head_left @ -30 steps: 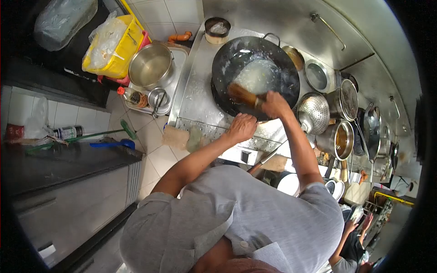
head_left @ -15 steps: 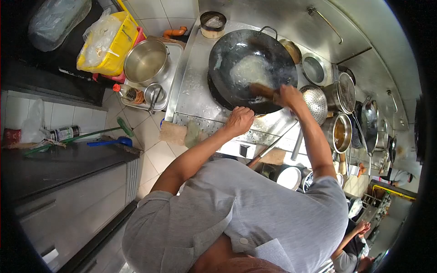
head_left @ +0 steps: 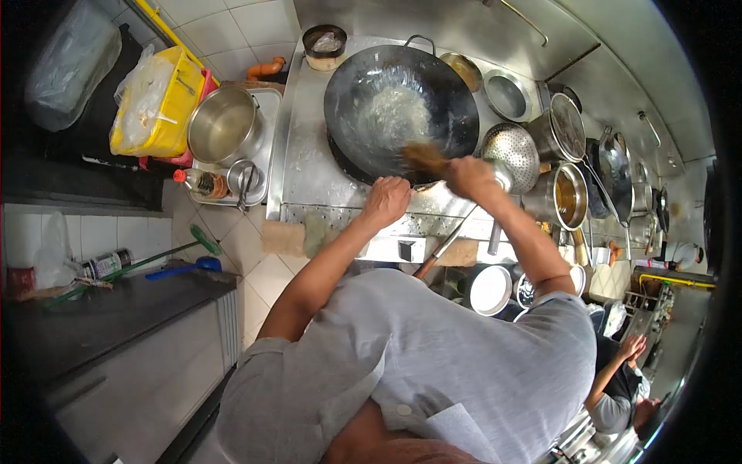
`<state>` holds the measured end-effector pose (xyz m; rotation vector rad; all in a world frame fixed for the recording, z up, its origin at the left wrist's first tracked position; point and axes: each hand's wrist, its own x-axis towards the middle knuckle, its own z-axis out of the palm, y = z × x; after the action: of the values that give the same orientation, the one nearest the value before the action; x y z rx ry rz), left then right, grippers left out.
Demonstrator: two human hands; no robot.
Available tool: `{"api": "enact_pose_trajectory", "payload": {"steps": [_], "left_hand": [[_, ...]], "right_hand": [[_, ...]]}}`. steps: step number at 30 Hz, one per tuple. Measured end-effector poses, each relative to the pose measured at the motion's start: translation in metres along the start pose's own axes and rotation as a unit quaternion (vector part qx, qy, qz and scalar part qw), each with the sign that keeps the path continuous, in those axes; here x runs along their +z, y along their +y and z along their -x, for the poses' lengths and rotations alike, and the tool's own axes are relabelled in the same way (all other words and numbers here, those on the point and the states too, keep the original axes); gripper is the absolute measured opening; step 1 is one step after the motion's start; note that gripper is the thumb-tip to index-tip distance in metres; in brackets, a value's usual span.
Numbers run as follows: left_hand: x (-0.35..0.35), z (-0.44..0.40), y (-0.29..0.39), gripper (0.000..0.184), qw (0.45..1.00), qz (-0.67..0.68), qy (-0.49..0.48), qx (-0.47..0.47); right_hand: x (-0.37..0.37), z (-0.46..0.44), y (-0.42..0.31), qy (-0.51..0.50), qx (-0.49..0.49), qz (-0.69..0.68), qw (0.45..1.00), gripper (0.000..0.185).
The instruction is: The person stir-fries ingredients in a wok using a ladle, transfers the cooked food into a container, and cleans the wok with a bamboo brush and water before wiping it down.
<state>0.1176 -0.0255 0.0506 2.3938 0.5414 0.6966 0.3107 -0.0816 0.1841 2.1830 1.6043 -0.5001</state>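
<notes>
Since the view of a second ago, the brush head [head_left: 421, 157] has been swept across the wok [head_left: 452, 108], from about 7 o'clock to nearly 5 o'clock, and everything on the stove has been shifted left by a turn of the camera. It is now held low over the near part of the wok, its bristle end pointed toward 10 o'clock and its grip end toward 4 o'clock, with the long axis slanted between the two. Tan-brown and thick, the bristles are blurred by motion, darker in places, and no single strand can be made out. The grip end is covered by the right hand [head_left: 473, 179], whose fingers are closed tightly around it. At 6 o'clock the near rim is touched by the left hand [head_left: 389, 201], its fingers bent and held together; whether anything is gripped beneath them cannot be told. The wok is dark, and a cloudy, whitish liquid [head_left: 394, 116] is spread over its bottom. Its loop handle [head_left: 421, 39] is set just past 12 o'clock. Between 3 and 4 o'clock a perforated strainer [head_left: 510, 151] is placed near the right hand, while a round container [head_left: 325, 48] is seen at 10 o'clock.
</notes>
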Motion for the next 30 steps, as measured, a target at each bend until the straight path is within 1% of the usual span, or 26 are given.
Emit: {"api": "enact_pose_trajectory", "payload": {"steps": [1, 2, 3, 5, 7, 8, 9, 10, 11, 13, 15, 16, 17, 18, 19, 20, 21, 22, 23, 25, 26, 27, 28, 29, 30], "left_hand": [[0.0, 0.0, 0.0, 0.016, 1.0, 0.001, -0.002, -0.002], [0.001, 0.002, -0.002, 0.016, 1.0, -0.001, -0.004, -0.002], [0.004, 0.002, -0.005, 0.015, 1.0, 0.004, 0.002, 0.005], [0.007, 0.002, -0.006, 0.015, 1.0, 0.008, 0.01, 0.014], [0.007, 0.002, -0.005, 0.015, 1.0, -0.007, 0.008, 0.007], [0.007, 0.001, -0.004, 0.015, 1.0, -0.009, 0.01, 0.008], [0.008, 0.001, -0.005, 0.015, 1.0, -0.013, 0.003, 0.008], [0.006, 0.002, -0.006, 0.016, 1.0, -0.017, -0.004, 0.008], [0.006, 0.003, -0.005, 0.016, 1.0, -0.019, -0.004, 0.01], [0.005, 0.002, -0.003, 0.017, 1.0, -0.024, 0.0, 0.003], [0.005, 0.001, -0.005, 0.017, 1.0, -0.01, 0.0, 0.008], [0.004, 0.002, -0.006, 0.017, 1.0, 0.005, -0.003, 0.01], [0.001, 0.001, -0.002, 0.017, 1.0, -0.001, -0.006, 0.004], [0.002, 0.001, -0.004, 0.017, 1.0, -0.006, -0.004, 0.004], [0.005, 0.001, -0.008, 0.017, 1.0, -0.012, -0.006, 0.005], [0.006, 0.003, -0.009, 0.017, 1.0, -0.016, -0.009, 0.007], [0.006, 0.003, -0.007, 0.017, 1.0, -0.017, -0.011, 0.0], [0.005, 0.001, -0.007, 0.017, 1.0, -0.018, -0.011, 0.002], [0.004, 0.001, -0.006, 0.017, 1.0, -0.018, -0.011, 0.003], [0.006, 0.001, -0.004, 0.018, 1.0, -0.019, -0.012, 0.002], [0.006, 0.001, -0.005, 0.014, 1.0, -0.023, -0.021, 0.004], [0.005, 0.004, -0.006, 0.012, 0.999, -0.028, -0.032, 0.005], [0.003, 0.008, -0.007, 0.012, 0.999, -0.03, -0.037, 0.004], [0.0, 0.01, -0.005, 0.009, 1.0, 0.012, 0.021, 0.018], [-0.001, 0.014, -0.001, 0.012, 0.995, 0.057, 0.079, 0.029]], "right_hand": [[0.009, -0.02, 0.03, 0.01, 0.013, 0.082, 0.996, 0.028], [0.019, -0.045, 0.063, 0.078, -0.009, 0.175, 0.981, 0.022], [0.0, -0.056, 0.069, 0.139, 0.026, 0.121, 0.983, 0.019], [-0.002, -0.129, 0.086, 0.205, 0.01, 0.121, 0.971, 0.02], [0.004, -0.211, 0.066, 0.168, 0.051, -0.057, 0.983, 0.029], [-0.005, -0.202, 0.037, 0.139, 0.024, -0.126, 0.982, 0.038], [-0.001, -0.191, 0.002, 0.176, 0.063, -0.202, 0.961, 0.043], [0.008, -0.181, -0.022, 0.172, 0.041, -0.242, 0.954, 0.044], [0.034, -0.186, -0.037, 0.116, 0.03, -0.284, 0.951, 0.035], [0.028, -0.103, -0.062, 0.118, -0.012, -0.249, 0.961, 0.035], [0.066, -0.081, -0.043, 0.056, -0.065, -0.152, 0.985, 0.035], [0.061, -0.053, -0.03, 0.074, -0.066, -0.098, 0.99, 0.034], [0.042, -0.027, -0.015, 0.093, -0.067, -0.042, 0.993, 0.034], [0.021, -0.024, -0.006, 0.05, 0.0, -0.009, 0.999, 0.031], [0.018, -0.043, 0.014, 0.02, 0.038, 0.06, 0.997, 0.029], [0.007, -0.052, 0.031, 0.065, 0.022, 0.068, 0.995, 0.026], [0.052, -0.103, 0.067, 0.281, -0.018, 0.114, 0.953, 0.023], [0.04, -0.129, 0.073, 0.288, -0.042, 0.154, 0.944, 0.021], [0.016, -0.155, 0.062, 0.223, 0.014, 0.037, 0.974, 0.023], [0.005, -0.198, 0.037, 0.216, 0.044, -0.13, 0.967, 0.037], [0.0, -0.199, 0.012, 0.168, 0.072, -0.252, 0.95, 0.052], [0.004, -0.192, -0.009, 0.169, 0.003, -0.316, 0.934, 0.043], [-0.001, -0.174, -0.031, 0.078, 0.018, -0.402, 0.912, 0.048], [0.01, -0.162, -0.046, 0.058, 0.003, -0.45, 0.891, 0.047], [0.021, -0.145, -0.051, 0.019, -0.023, -0.477, 0.879, 0.046]]}}
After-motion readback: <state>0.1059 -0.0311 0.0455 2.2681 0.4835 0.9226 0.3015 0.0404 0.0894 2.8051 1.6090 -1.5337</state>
